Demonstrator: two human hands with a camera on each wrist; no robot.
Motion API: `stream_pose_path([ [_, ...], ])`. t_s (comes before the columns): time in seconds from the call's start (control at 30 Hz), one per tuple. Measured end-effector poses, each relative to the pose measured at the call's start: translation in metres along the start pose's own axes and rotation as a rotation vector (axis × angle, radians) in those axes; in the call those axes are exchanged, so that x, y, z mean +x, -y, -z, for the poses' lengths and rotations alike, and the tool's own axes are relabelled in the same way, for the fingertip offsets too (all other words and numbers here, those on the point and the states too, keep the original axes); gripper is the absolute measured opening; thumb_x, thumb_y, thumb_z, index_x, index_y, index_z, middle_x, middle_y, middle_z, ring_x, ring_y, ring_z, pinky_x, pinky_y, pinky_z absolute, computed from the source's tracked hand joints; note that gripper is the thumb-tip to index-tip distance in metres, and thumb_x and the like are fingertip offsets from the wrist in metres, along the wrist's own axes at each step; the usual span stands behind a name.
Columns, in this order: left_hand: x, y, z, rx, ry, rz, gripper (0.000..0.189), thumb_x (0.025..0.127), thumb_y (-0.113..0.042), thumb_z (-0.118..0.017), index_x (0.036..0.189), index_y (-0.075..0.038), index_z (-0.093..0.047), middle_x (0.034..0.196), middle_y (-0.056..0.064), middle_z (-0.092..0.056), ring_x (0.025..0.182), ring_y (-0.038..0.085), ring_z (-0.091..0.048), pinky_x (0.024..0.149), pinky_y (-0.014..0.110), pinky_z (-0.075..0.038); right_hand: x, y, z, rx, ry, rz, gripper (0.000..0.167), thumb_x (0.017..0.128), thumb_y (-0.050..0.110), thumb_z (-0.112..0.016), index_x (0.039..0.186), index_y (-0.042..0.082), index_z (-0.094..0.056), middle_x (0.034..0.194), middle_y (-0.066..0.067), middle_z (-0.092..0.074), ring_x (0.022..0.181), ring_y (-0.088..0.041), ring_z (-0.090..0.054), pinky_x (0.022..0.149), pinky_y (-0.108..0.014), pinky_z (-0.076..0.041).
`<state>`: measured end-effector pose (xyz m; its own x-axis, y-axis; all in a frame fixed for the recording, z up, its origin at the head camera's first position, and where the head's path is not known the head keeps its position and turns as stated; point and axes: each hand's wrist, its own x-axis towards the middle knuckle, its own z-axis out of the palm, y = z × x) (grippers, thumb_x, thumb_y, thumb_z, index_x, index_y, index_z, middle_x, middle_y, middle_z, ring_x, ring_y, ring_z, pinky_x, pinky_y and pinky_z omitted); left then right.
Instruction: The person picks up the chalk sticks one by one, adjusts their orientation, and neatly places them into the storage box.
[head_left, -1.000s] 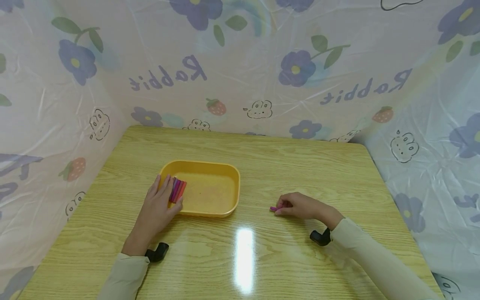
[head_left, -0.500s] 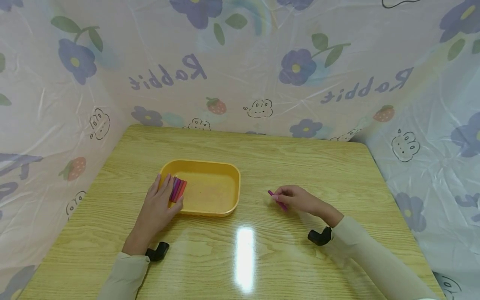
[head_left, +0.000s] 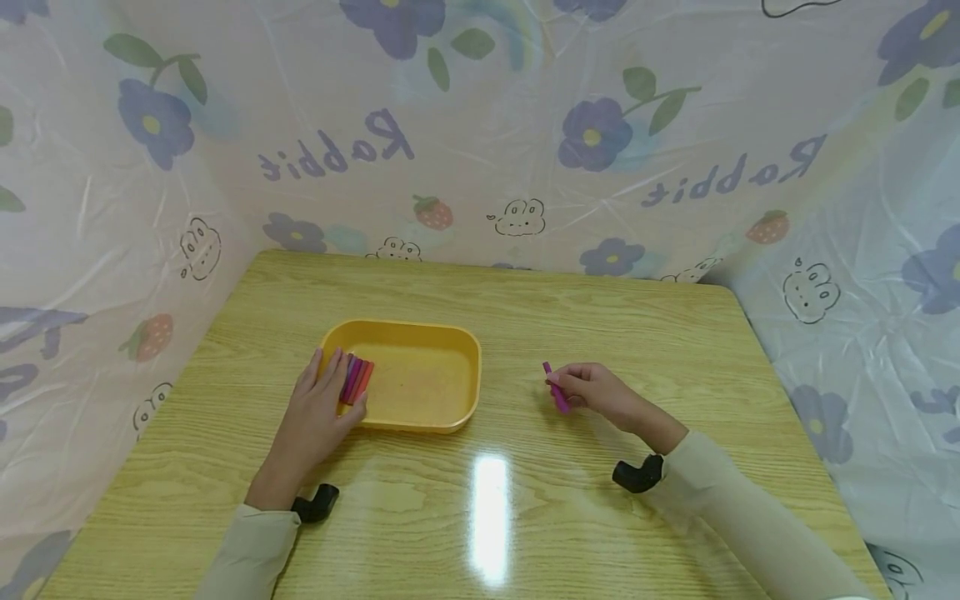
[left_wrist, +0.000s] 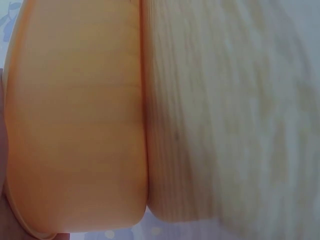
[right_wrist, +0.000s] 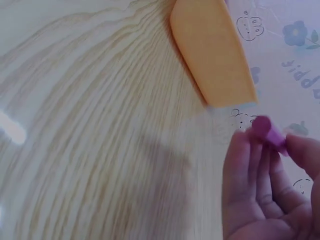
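Observation:
My right hand (head_left: 600,396) pinches a short magenta-purple crayon-like stick (head_left: 557,388) between thumb and fingers, to the right of the tray. Its round blunt end faces the camera in the right wrist view, where the stick (right_wrist: 262,128) is at the fingertips. My left hand (head_left: 324,417) rests over the left end of a yellow-orange plastic tray (head_left: 450,421), its fingers fairly straight and the thumb at the near rim. Beside those fingers, several purple, red and orange sticks (head_left: 358,381) lie side by side inside the tray. The hand partly hides them.
The wood-grain table (head_left: 570,517) surrounds the tray, with a bright light reflection (head_left: 489,517) in front. Patterned plastic sheets (head_left: 480,167) enclose the back and sides. Black wrist mounts (head_left: 637,475) sit under both wrists.
The right hand has lifted slightly and turned the purple stick from lying nearly level to a steeper slant. The left hand, the tray and its sticks have not visibly moved.

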<state>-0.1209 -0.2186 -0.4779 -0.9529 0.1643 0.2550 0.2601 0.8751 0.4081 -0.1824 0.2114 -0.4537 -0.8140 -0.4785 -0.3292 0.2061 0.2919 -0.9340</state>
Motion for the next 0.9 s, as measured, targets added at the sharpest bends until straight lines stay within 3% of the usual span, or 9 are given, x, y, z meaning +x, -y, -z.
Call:
stream_pose_path([
  [0.13, 0.0, 0.001, 0.0, 0.001, 0.001, 0.001, 0.071, 0.091, -0.039, -0.054, 0.142, 0.005, -0.031, 0.148, 0.019, -0.027, 0.14, 0.034, -0.006, 0.112, 0.046, -0.007, 0.001, 0.0, -0.001, 0.124, 0.0, -0.004, 0.051, 0.095, 0.031, -0.054, 0.113, -0.017, -0.052, 0.106, -0.032, -0.057, 0.082, -0.019, -0.062, 0.079, -0.035, -0.053],
  [0.5, 0.0, 0.001, -0.001, -0.006, 0.005, 0.001, 0.071, 0.091, -0.037, -0.055, 0.143, 0.005, -0.03, 0.148, 0.019, -0.026, 0.14, 0.033, -0.004, 0.111, 0.048, -0.008, 0.002, 0.002, -0.006, 0.438, 0.049, 0.003, 0.022, 0.098, 0.015, -0.049, 0.101, 0.001, -0.066, 0.095, -0.012, -0.065, 0.084, -0.019, -0.065, 0.078, -0.031, -0.053],
  [0.9, 0.0, 0.0, -0.001, 0.003, 0.015, 0.007, 0.071, 0.091, -0.038, -0.054, 0.143, 0.004, -0.029, 0.149, 0.018, -0.025, 0.14, 0.032, -0.003, 0.112, 0.047, -0.006, 0.004, 0.016, -0.018, 0.577, 0.094, -0.018, 0.022, 0.098, 0.013, -0.048, 0.106, -0.001, -0.063, 0.1, -0.014, -0.064, 0.099, -0.025, -0.063, 0.087, -0.034, -0.048],
])
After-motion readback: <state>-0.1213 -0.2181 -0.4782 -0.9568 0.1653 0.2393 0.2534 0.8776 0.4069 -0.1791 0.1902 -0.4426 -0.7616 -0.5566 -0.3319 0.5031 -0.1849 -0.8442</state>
